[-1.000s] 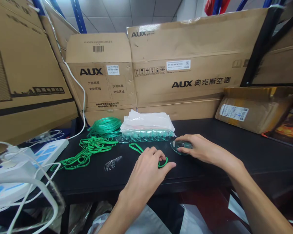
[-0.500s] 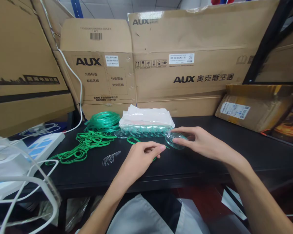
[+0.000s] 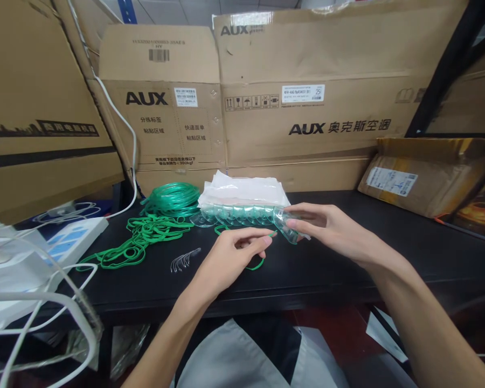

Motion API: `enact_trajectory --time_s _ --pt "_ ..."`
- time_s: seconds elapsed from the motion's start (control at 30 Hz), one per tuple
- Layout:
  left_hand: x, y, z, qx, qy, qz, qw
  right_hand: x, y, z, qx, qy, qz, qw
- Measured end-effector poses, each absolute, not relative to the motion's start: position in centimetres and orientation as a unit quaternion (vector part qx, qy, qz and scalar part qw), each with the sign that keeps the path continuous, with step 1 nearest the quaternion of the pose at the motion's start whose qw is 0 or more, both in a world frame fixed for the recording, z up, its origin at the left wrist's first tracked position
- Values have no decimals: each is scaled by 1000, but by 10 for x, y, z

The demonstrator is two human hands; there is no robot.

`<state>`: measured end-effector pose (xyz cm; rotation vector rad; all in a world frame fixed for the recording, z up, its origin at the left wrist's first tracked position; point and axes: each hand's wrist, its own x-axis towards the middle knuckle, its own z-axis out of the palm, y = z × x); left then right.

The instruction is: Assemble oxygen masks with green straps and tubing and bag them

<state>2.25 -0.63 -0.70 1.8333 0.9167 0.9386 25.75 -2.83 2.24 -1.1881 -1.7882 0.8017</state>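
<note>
Power strip (image 3: 70, 237): left of frame, on the worktop (image 3: 347, 280), its white leads bunched at the edge.
Green cords (image 3: 147, 229), tangled, and tubing coil (image 3: 172, 199): left of centre, grouped apparently for easy reach by the left hand.
Metal strips (image 3: 181, 261): lower left of centre, fanned, probably for picking up singly.
Left hand (image 3: 234, 256): centre, fingers pinched narrow on a green strap (image 3: 258, 266), its end protruding past the fingertips, presumably to leave it free.
Row of masks (image 3: 242, 215): centre, nested, likely to save room.
Clear mask (image 3: 285, 223): right of centre, tilted, its rim between thumb and fingers of the right hand (image 3: 327, 223), seemingly to steady it. It lay just beside the strap end; contact could not be told.
</note>
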Motion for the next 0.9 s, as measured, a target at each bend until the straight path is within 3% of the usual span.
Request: enact_trajectory --time_s 0.9 --pt "21 -7 -6 739 361 374 428 252 -29 24 -480 -710 314 408"
